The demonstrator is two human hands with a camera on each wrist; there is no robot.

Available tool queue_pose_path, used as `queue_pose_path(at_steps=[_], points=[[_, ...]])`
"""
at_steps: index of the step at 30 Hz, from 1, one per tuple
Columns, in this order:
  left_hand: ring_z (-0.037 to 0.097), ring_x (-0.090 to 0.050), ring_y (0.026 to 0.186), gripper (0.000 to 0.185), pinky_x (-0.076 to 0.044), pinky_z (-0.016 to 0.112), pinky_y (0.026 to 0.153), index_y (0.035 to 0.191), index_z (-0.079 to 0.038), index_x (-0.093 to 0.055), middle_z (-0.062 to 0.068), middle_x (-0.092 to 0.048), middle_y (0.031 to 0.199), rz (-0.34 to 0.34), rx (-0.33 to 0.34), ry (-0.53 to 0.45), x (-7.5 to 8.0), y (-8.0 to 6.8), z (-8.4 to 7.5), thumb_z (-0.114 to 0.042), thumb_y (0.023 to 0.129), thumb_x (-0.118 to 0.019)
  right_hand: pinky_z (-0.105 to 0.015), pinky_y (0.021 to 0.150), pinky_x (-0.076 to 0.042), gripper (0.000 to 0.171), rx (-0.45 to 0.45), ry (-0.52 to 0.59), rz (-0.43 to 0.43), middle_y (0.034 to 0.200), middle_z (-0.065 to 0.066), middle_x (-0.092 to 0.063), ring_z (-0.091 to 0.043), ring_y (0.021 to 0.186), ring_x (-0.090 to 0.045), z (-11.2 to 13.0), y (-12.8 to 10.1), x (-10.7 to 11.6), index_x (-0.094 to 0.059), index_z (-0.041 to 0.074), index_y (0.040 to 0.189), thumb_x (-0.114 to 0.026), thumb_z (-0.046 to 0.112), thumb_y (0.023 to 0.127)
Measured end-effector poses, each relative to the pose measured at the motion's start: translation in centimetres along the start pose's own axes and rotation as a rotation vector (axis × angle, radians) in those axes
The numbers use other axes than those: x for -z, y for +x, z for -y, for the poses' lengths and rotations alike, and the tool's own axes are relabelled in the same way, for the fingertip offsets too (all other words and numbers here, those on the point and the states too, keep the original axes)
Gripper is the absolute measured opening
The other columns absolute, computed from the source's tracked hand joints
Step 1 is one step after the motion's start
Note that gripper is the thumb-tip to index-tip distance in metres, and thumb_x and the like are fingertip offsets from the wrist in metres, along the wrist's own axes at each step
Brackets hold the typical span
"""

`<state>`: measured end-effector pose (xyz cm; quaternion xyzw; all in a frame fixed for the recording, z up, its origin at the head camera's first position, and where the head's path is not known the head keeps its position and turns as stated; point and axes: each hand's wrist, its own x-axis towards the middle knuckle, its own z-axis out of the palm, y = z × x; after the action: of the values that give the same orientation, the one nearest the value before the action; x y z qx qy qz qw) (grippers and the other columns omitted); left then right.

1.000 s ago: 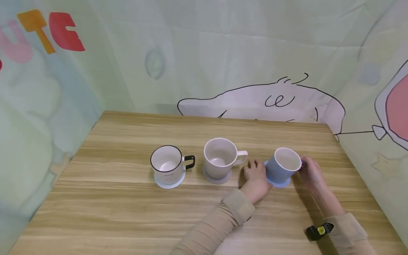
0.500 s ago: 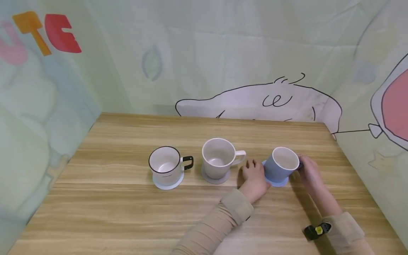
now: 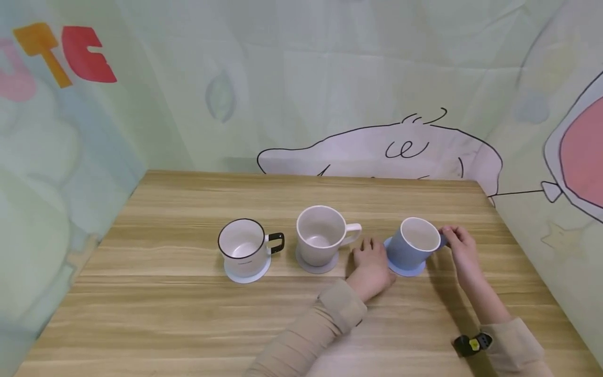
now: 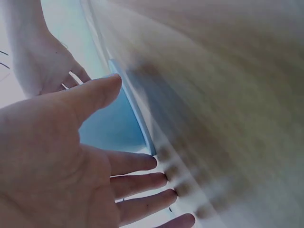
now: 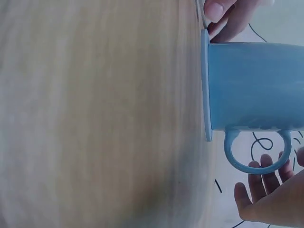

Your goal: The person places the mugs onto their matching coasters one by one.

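Note:
A blue mug [image 3: 406, 250] stands upright on a blue coaster [image 3: 408, 272] at the right of the head view. My right hand [image 3: 464, 256] is at the mug's handle; in the right wrist view its fingers [image 5: 257, 187] are spread loosely beside the loop, not curled round it. My left hand [image 3: 370, 268] rests low on the table just left of the coaster. Its fingers [image 4: 137, 185] are extended, and the left wrist view puts the thumb over the coaster's edge from that angle; whether it touches cannot be told.
A greyish mug [image 3: 313, 254] stands on a grey coaster [image 3: 316, 268] left of my left hand. Farther left, a white mug [image 3: 242, 264] with black rim and handle sits on a pale blue coaster [image 3: 247, 279]. A printed cloth [image 3: 282, 94] borders the wooden table [image 3: 188, 314].
My right fingers have loosened from the blue mug's handle, which now shows more. My left hand has shifted slightly left, away from the coaster. The head view has turned a little.

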<state>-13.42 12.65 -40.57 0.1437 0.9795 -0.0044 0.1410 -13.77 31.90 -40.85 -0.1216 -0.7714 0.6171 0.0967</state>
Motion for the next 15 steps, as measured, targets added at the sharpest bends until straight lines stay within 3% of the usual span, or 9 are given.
queue_pose_path(at_steps=[10, 15], points=[[0.015, -0.033, 0.142, 0.08, -0.041, 0.035, 0.102, 0.147, -0.022, -0.037, -0.004, -0.034, 0.154, 0.047, -0.047, 0.065, 0.6, -1.5, 0.4, -0.069, 0.085, -0.051, -0.011, 0.078, -0.035, 0.027, 0.118, -0.287, -0.057, 0.086, 0.029, -0.05, 0.008, 0.088, -0.045, 0.7, -0.8, 0.3, -0.053, 0.001, 0.107, -0.043, 0.025, 0.102], [0.016, -0.036, 0.139, 0.075, -0.043, 0.035, 0.101, 0.145, -0.023, -0.041, -0.003, -0.037, 0.152, 0.013, -0.071, 0.075, 0.9, -2.3, 0.9, -0.069, 0.086, -0.049, -0.017, 0.087, -0.034, 0.033, 0.178, -0.388, -0.119, 0.097, 0.014, -0.05, 0.011, 0.092, -0.04, 1.7, -1.5, 0.3, -0.052, -0.005, 0.113, -0.041, 0.024, 0.102]])
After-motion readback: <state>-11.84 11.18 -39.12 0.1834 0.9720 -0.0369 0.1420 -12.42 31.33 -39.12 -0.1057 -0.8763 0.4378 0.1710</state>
